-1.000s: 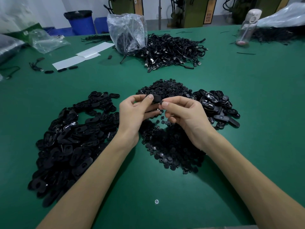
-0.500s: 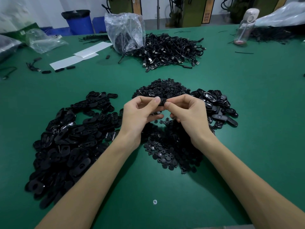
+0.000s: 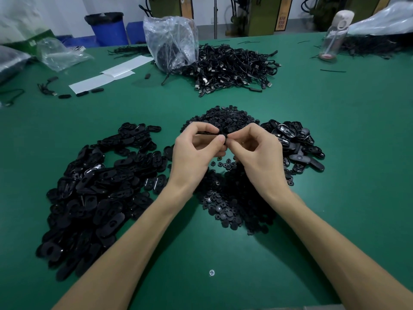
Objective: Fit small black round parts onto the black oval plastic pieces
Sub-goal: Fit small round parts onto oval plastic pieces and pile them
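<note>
My left hand point(image 3: 193, 151) pinches a black oval plastic piece point(image 3: 206, 132) between thumb and fingers, above the middle of the table. My right hand point(image 3: 257, 151) meets it from the right, thumb and forefinger pinched at the piece's end; whatever small part they hold is hidden. A wide pile of black oval pieces point(image 3: 96, 189) lies to the left. Small black round parts point(image 3: 232, 202) are heaped under and beyond my hands. A smaller heap of oval pieces point(image 3: 295, 144) sits to the right.
A green table point(image 3: 357, 153) carries a tangle of black cables point(image 3: 232, 68) with a clear plastic bag point(image 3: 172, 41) at the back, white paper strips point(image 3: 111, 74) back left and a bottle point(image 3: 335, 34) back right. A screw head point(image 3: 211, 272) shows in the near table surface.
Both hands have stayed together over the round parts. My fingers have curled tighter around the oval piece, and my right fingertips now pinch at its end.
</note>
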### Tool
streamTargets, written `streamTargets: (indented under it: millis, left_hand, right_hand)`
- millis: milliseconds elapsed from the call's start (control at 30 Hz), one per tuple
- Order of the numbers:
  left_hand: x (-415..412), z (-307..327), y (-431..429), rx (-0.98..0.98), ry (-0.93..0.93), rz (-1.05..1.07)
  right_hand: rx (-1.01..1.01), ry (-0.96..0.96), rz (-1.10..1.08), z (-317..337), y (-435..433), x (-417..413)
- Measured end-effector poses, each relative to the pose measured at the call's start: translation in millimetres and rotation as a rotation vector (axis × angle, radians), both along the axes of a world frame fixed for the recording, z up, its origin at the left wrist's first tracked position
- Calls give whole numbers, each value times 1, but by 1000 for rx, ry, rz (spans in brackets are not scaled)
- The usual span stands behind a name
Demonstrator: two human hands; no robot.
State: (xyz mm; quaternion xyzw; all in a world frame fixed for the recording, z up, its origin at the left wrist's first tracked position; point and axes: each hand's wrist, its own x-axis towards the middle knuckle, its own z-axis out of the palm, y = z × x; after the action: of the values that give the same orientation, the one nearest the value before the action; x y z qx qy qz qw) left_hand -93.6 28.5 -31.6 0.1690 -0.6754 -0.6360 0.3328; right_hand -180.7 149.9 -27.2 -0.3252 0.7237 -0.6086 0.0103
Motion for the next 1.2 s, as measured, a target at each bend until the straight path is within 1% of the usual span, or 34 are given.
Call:
streamTargets:
  millis: [133,300,467,633,767,900,967,1067,1200]
  left_hand:
    - [-1,-1,3,-13,-7,-17]
    - [0,-2,11,187,35,-10]
    - [1,1,10,380,71,-64]
    - [2,5,3,456,80,-87]
    - [2,7,2,454,89,-127]
    - [1,8,4,423,56,-165]
    - [1,7,6,351,27,-156]
    - [2,5,6,175,-36,-90]
    - [2,7,5,125,-47,-86]
  right_hand:
    - [24,172,-34,1,0,3]
    - [32,301,-51,-2,-3,6]
    - [54,293,-3,-1,-4,5]
    - [72,230,66,1,-5,8]
    - [1,117,64,6,-4,8]
    - [-44,33,43,7,-2,6]
    - [-41,-2,29,5,-1,2]
    - [-26,-37,35,4,0,-2]
    - [-58,-74,55,5,0,-1]
